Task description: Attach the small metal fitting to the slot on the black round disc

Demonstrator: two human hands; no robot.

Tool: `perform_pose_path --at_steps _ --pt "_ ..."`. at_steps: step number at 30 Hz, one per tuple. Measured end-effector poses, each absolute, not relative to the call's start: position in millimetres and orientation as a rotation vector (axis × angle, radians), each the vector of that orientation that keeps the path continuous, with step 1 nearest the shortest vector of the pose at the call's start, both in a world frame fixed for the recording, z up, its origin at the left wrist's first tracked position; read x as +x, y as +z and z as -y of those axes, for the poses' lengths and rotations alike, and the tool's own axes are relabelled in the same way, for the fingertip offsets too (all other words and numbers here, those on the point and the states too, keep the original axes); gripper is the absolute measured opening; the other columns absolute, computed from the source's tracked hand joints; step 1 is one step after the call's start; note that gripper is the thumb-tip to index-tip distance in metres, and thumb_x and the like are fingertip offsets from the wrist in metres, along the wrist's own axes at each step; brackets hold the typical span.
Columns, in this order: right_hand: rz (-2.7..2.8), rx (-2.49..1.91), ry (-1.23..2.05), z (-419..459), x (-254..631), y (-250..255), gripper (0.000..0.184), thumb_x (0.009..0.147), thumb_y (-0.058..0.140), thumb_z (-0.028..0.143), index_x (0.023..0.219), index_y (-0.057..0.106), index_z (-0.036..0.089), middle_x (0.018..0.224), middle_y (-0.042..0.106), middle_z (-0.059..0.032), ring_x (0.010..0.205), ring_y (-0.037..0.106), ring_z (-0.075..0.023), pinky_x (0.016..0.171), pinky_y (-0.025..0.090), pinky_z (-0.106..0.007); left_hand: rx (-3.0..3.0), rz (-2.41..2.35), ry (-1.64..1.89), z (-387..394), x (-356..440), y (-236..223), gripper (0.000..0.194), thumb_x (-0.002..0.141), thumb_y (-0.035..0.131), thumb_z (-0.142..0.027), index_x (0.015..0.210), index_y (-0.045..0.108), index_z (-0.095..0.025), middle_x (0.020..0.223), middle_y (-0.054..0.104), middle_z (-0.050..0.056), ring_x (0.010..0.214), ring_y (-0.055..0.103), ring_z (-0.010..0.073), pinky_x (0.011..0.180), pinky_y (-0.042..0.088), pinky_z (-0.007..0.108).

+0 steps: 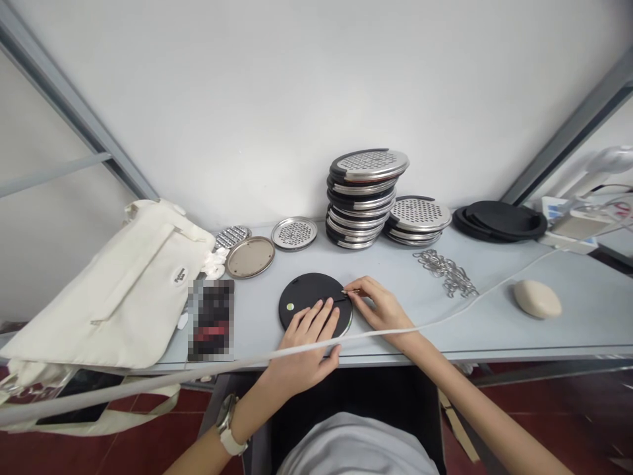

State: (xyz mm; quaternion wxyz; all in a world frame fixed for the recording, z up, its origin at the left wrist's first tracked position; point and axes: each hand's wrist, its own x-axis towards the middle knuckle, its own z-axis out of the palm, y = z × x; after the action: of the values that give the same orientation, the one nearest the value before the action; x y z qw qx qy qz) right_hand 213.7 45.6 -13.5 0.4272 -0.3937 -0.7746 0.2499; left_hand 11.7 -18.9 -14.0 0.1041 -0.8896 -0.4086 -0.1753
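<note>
A round black disc (310,290) with a small green-and-white sticker lies on the grey table before me. My left hand (309,340) rests flat across its near side, fingers stretched out and pressing down. At the disc's right edge, my right hand (382,305) pinches a small, thin metal piece (350,291) between thumb and fingertips. A dark slit or line runs on the disc from there toward my left fingers. Right of that hand lies a loose pile of bent metal pieces (448,272).
Behind stand a tall stack of perforated metal discs with black rims (363,201) and a shorter stack (419,218). Black discs (502,221) lie right, near a beige rounded object (537,299). Left are a white bag (133,284) and metal plates (250,257). A white cable (198,376) crosses in front.
</note>
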Motion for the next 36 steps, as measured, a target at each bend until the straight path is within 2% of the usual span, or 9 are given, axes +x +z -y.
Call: perform_pose_path --at_steps 3,15,23,29,36 --pt "1.928 -0.977 0.593 -45.9 213.7 -11.3 0.011 0.092 0.047 0.020 0.091 0.058 0.021 0.087 0.059 -0.0071 0.084 0.060 -0.0201 0.077 0.052 -0.036 -2.610 1.203 -0.528 19.2 11.8 -14.1 0.055 0.090 0.045 -0.032 0.141 0.037 -0.012 0.147 0.034 0.011 0.133 0.036 0.0257 0.105 0.033 0.039" --pt "2.013 -1.045 0.516 -44.7 214.9 -7.7 0.010 0.091 0.049 0.017 0.091 0.058 0.022 0.083 0.064 -0.0052 0.081 0.056 -0.0211 0.078 0.045 -0.038 -2.615 1.200 -0.523 19.2 11.3 -14.0 0.055 0.090 0.045 -0.031 0.141 0.037 -0.011 0.147 0.034 0.012 0.133 0.036 0.0257 0.106 0.033 0.040" --pt "2.013 -1.059 0.422 -46.1 214.3 -10.3 0.009 0.090 0.049 0.019 0.083 0.054 0.021 0.081 0.058 -0.0055 0.080 0.053 -0.0218 0.076 0.043 -0.039 -2.614 1.193 -0.538 19.5 11.4 -15.2 0.055 0.091 0.043 -0.031 0.141 0.036 -0.011 0.147 0.034 0.012 0.132 0.037 0.0268 0.104 0.033 0.041" --pt "1.979 -1.057 0.427 -46.2 214.5 -10.0 0.008 0.090 0.050 0.020 0.084 0.056 0.020 0.084 0.058 -0.0068 0.083 0.053 -0.0225 0.077 0.044 -0.039 -2.631 1.212 -0.511 19.1 11.1 -15.8 0.055 0.091 0.042 -0.032 0.142 0.036 -0.011 0.149 0.031 0.011 0.133 0.035 0.0261 0.106 0.031 0.040" --pt "1.965 -1.087 0.521 -45.7 214.2 -9.7 0.012 0.091 0.048 0.022 0.082 0.055 0.021 0.075 0.060 -0.0042 0.072 0.054 -0.0195 0.072 0.045 -0.036 -2.641 1.218 -0.502 19.5 11.0 -15.8 0.055 0.091 0.042 -0.032 0.142 0.035 -0.010 0.149 0.029 0.011 0.134 0.034 0.0263 0.106 0.030 0.040"
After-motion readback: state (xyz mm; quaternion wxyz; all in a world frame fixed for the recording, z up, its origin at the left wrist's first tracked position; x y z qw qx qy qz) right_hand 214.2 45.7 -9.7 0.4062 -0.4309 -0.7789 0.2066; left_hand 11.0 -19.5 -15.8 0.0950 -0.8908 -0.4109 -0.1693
